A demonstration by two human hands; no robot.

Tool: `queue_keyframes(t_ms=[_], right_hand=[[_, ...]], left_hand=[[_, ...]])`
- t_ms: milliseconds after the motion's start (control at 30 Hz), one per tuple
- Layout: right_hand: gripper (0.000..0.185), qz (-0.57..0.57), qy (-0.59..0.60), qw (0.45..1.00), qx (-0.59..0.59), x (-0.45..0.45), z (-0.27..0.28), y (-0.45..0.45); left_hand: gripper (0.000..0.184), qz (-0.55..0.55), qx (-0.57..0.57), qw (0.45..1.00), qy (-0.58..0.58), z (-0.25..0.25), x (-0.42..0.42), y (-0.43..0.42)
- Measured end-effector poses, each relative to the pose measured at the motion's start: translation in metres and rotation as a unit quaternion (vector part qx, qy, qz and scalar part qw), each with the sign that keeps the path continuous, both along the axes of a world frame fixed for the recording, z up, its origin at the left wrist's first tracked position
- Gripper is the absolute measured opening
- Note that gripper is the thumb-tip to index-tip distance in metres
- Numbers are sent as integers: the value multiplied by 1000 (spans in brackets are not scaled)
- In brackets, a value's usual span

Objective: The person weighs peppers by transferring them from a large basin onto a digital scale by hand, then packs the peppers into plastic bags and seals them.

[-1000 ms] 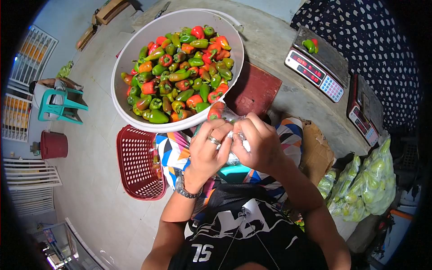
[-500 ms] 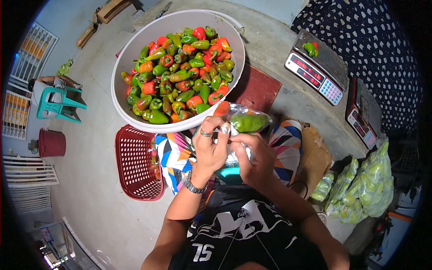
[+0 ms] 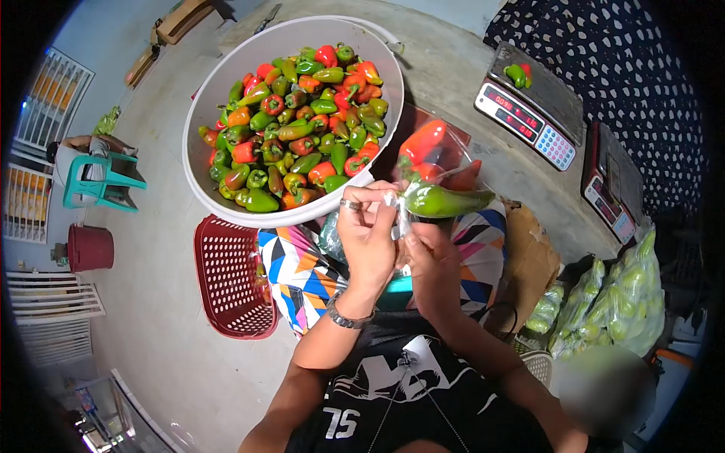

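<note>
A clear plastic bag (image 3: 462,163) holds a green pepper (image 3: 447,201) and a few red peppers (image 3: 421,143). My left hand (image 3: 368,235), with a ring and a wrist watch, is closed on the bag's gathered neck. Close beside it, my right hand (image 3: 432,260) pinches the twisted plastic just below. Both hands are over my lap, in front of a large white tub (image 3: 198,177) heaped with red and green peppers (image 3: 298,136). My fingers hide part of the bag's neck.
A red perforated basket (image 3: 230,283) stands left of my knees. Two digital scales (image 3: 521,124) (image 3: 608,200) are at the right, one bearing small peppers (image 3: 519,75). Filled bags of green produce (image 3: 619,302) and a blurred round shape (image 3: 606,391) are at lower right.
The bag has swung outward to the right, bringing its red peppers into fuller view. Both hands have shifted slightly right, still on its neck. A blurred round shape has appeared at lower right.
</note>
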State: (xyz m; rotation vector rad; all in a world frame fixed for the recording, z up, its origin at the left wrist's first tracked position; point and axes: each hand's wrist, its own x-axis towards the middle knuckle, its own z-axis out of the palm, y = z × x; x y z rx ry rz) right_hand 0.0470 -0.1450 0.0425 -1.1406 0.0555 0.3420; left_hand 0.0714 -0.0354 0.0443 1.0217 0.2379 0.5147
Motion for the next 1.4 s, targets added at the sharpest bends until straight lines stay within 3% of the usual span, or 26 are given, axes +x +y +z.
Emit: queue_keyframes(t_ms=[67, 100, 200, 233, 300, 400, 433, 533, 700, 800, 833, 900, 967, 1067, 1167, 1267, 1300, 1333, 1400], right_hand=[[27, 17, 16, 996, 89, 9, -17, -9], [33, 42, -237, 965, -106, 14, -32, -18], [42, 104, 3, 993, 57, 34, -24, -34], [48, 180, -18, 984, 8, 42, -3, -39], [54, 188, 51, 981, 3, 50, -8, -34], [54, 211, 97, 972, -30, 59, 5, -21], [52, 221, 102, 969, -45, 60, 13, -15], [43, 180, 114, 977, 26, 56, 26, 7], [34, 226, 162, 955, 104, 60, -5, 21], [36, 217, 133, 958, 136, 55, 1, 28], [36, 215, 118, 960, 138, 55, -1, 27], [35, 214, 93, 959, 160, 53, 1, 24], [30, 234, -20, 969, 75, 46, -1, 12], [22, 331, -185, 925, -6, 59, -8, -28], [23, 422, -260, 867, -52, 70, -12, -54], [30, 455, -199, 860, -120, 90, 1, -53], [33, 463, -184, 850, -170, 94, 9, -54], [35, 464, -174, 828, -261, 95, 22, -58], [35, 386, -206, 853, -283, 85, 41, -51]], left_hand=[[15, 20, 50, 998, -22, -4, 5, 4], [16, 10, 57, 998, -5, -5, 4, 8], [16, -5, 113, 993, -24, -14, 6, 13], [16, 5, 131, 991, -30, -18, 6, 13], [15, 28, 165, 985, -49, -22, 7, 14], [16, 19, 70, 996, -54, -22, 0, 12], [15, 47, 122, 989, -73, -25, 0, 12], [16, 30, 100, 992, -69, -22, -7, 11], [16, 117, 127, 981, -83, -35, 3, 15], [16, 71, -32, 996, -32, -27, -1, 18], [13, 19, -151, 988, -18, -32, -1, 23], [12, -66, -250, 966, -28, -25, 0, 30], [12, -145, -298, 942, -41, -12, 0, 36], [14, -312, -243, 908, -140, -5, -5, 39], [16, -472, -188, 853, -119, -3, 0, 50], [17, -478, -34, 869, -126, 5, 11, 60], [15, -492, -38, 863, -108, 14, 10, 62], [14, -456, 89, 881, -93, 21, 10, 67], [12, -361, 335, 869, -59, 29, 10, 72]])
